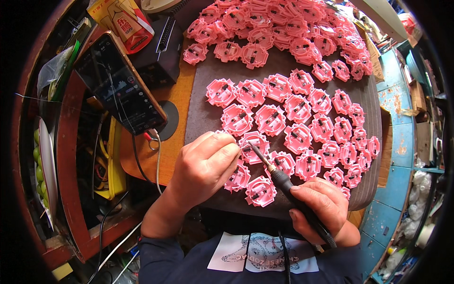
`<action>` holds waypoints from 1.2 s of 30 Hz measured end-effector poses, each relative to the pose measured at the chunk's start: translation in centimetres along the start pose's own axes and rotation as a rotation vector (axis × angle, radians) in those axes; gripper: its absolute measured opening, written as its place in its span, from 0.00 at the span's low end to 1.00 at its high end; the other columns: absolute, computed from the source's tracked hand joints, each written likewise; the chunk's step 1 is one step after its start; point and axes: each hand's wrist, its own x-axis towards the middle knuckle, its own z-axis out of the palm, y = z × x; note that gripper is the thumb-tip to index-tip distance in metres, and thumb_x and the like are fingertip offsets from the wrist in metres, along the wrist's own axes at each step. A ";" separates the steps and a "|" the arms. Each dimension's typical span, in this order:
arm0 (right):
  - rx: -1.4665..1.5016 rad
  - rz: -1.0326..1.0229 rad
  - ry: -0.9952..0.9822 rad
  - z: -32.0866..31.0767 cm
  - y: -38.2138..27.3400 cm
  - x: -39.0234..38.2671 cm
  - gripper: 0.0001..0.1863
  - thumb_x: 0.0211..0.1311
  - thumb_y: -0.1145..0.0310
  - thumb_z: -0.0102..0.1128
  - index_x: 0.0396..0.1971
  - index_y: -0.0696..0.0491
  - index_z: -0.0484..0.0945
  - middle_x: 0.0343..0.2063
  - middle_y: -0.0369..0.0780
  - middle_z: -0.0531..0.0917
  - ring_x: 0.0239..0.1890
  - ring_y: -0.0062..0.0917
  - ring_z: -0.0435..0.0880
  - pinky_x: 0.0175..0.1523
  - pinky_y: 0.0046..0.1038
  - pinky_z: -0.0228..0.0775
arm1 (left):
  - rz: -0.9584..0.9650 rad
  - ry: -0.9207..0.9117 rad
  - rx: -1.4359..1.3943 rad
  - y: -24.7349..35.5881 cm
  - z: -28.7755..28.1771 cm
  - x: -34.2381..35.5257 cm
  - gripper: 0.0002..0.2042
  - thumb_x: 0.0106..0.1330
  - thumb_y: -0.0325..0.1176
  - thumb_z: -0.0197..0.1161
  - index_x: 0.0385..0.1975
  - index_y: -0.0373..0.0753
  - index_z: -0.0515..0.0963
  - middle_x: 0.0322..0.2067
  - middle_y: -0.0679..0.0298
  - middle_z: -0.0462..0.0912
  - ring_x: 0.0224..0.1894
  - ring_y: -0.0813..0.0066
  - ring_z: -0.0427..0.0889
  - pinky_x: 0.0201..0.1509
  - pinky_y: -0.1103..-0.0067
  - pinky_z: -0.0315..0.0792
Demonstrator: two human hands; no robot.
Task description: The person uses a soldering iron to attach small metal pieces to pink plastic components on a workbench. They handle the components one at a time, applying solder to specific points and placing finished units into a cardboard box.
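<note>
My right hand grips a soldering iron by its black handle. The iron's metal tip slants up and left onto a pink plastic part. My left hand is closed in a pinch beside that part's left edge. Whatever its fingers hold is hidden or too small to name. Around the hands, several more pink parts lie spread in loose rows, each with small black pieces inside. They rest on a dark mat.
A big heap of pink parts covers the mat's far side. To the left, a phone leans on a round stand with a cable plugged in. Behind it are a black box and a red-and-yellow package. Blue cabinet panels stand at right.
</note>
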 end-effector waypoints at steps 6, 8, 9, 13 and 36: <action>-0.004 -0.005 -0.006 0.0 0.0 0.1 0.23 0.49 0.79 0.75 0.48 0.65 0.83 0.29 0.47 0.85 0.25 0.36 0.84 0.29 0.34 0.74 | 0.001 -0.003 0.020 0.1 0.1 0.1 0.12 0.55 0.17 0.75 0.38 0.31 0.83 0.38 0.55 0.85 0.36 0.55 0.86 0.40 0.67 0.81; -0.015 -0.003 -0.007 0.0 -0.1 0.0 0.23 0.49 0.79 0.75 0.48 0.65 0.83 0.29 0.47 0.84 0.25 0.36 0.84 0.29 0.34 0.74 | 0.005 0.000 0.017 0.1 0.1 0.1 0.13 0.54 0.16 0.75 0.38 0.32 0.83 0.38 0.55 0.85 0.36 0.55 0.86 0.39 0.67 0.81; -0.019 -0.002 -0.006 -0.1 -0.1 -0.1 0.23 0.49 0.79 0.75 0.48 0.65 0.83 0.29 0.47 0.84 0.25 0.36 0.84 0.29 0.34 0.74 | 0.011 -0.001 0.017 0.1 0.1 0.1 0.13 0.54 0.17 0.75 0.38 0.32 0.83 0.38 0.55 0.85 0.36 0.55 0.86 0.39 0.67 0.81; -0.022 -0.020 0.014 0.0 0.0 -0.1 0.23 0.49 0.79 0.75 0.48 0.65 0.83 0.29 0.48 0.84 0.25 0.37 0.84 0.29 0.34 0.74 | 0.018 0.007 0.022 0.1 0.1 0.0 0.13 0.54 0.17 0.75 0.39 0.32 0.83 0.38 0.55 0.85 0.36 0.55 0.86 0.40 0.67 0.81; 0.033 -0.027 -0.030 0.6 -0.5 0.7 0.23 0.51 0.80 0.75 0.49 0.65 0.82 0.30 0.48 0.85 0.26 0.37 0.85 0.30 0.35 0.77 | -0.205 0.168 -0.009 0.1 -1.7 -3.5 0.13 0.55 0.16 0.76 0.39 0.34 0.83 0.37 0.55 0.84 0.37 0.56 0.87 0.41 0.68 0.81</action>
